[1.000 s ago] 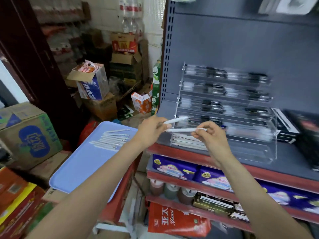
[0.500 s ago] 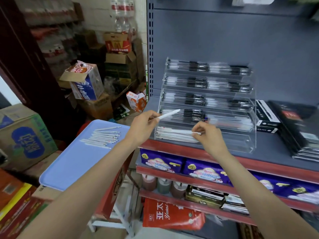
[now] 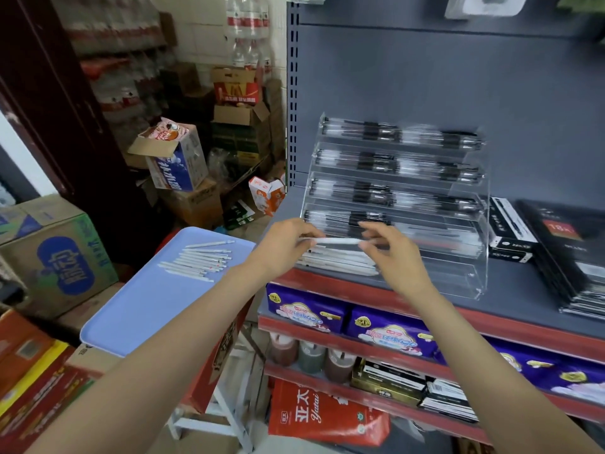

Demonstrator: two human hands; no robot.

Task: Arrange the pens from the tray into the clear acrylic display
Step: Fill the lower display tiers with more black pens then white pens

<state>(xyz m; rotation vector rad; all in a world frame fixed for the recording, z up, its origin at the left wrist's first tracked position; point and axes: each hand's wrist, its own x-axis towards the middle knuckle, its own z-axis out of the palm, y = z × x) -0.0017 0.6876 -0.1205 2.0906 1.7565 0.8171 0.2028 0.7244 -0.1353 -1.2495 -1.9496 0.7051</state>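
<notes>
Both forearms enter from the bottom edge, their elbows cut off, and reach up and forward to the shelf front. The left hand (image 3: 284, 241) is curled, its fingertips pinching the left end of a white pen (image 3: 337, 241) held level; the right hand (image 3: 389, 253) pinches the pen's right end between thumb and forefinger, the other fingers loosely bent, though motion blur makes the exact contact hard to read. Just beneath the held pen, a stack of white pens (image 3: 340, 261) lies in the lowest tier of the clear acrylic display (image 3: 471, 253), partly hidden by both hands. To the right of the right hand that tier looks unfilled. Beyond the hands, the upper tiers hold black-gripped pens (image 3: 376, 165), smeared by blur. Left of the left hand, well apart, the blue tray (image 3: 144, 309) carries a loose row of white pens (image 3: 199, 260) near its far edge, with bare tray toward the person. The red shelf edge (image 3: 491, 322) runs just under the wrists.
</notes>
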